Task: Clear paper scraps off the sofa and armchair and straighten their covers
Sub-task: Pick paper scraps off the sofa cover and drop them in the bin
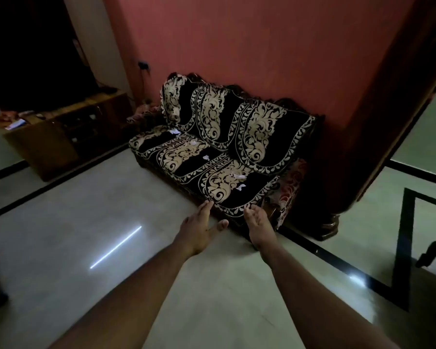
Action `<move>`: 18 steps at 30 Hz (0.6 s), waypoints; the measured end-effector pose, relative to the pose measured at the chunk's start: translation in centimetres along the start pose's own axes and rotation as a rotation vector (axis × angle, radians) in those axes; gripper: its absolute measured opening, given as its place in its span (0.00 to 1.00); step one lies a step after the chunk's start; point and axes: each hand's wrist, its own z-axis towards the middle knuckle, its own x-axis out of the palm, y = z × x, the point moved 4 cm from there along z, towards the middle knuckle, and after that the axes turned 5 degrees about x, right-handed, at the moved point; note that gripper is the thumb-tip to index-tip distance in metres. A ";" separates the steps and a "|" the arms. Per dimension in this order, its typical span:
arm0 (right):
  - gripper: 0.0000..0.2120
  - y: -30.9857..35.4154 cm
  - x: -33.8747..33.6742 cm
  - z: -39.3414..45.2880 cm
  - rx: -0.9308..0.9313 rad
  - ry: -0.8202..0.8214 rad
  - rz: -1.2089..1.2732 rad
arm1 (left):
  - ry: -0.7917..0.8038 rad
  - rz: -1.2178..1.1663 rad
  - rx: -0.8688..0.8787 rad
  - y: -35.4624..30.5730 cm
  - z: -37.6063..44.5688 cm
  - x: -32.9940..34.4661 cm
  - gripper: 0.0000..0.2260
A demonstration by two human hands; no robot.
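A sofa stands against the red wall under a black cover with cream scroll patterns [219, 137]. Several white paper scraps lie on the seat: one at the far end [174, 132], one mid-seat [206, 157], two near the right end [239, 176] [240, 187]. Both my arms stretch toward the seat's near front corner. My left hand [199, 230] is open with straight fingers, its fingertips at the cover's front hem. My right hand [258, 224] is open too, fingers loosely bent, just short of the hem at the corner.
A wooden cabinet [68, 132] stands at the left wall beyond the sofa. A dark wooden doorframe [378, 157] rises to the right of the sofa. The pale glossy floor [91, 210] with black border lines spreads in front.
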 end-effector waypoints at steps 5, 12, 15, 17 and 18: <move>0.32 0.0 1.3 8.2 0.053 -0.005 -0.059 | 0.074 0.028 -0.032 4.3 8.5 1.0 0.45; 0.52 -1.4 3.8 21.7 0.137 -0.105 -0.115 | 0.178 0.050 0.009 11.6 22.3 0.8 0.47; 0.45 -0.1 4.9 25.6 0.217 -0.135 -0.131 | 0.265 0.064 0.000 14.8 27.7 0.4 0.48; 0.41 0.8 5.3 27.8 0.247 -0.158 -0.134 | 0.332 0.108 0.005 16.3 30.8 0.3 0.49; 0.38 1.1 5.6 29.1 0.265 -0.164 -0.139 | 0.361 0.124 0.008 17.0 32.5 0.3 0.49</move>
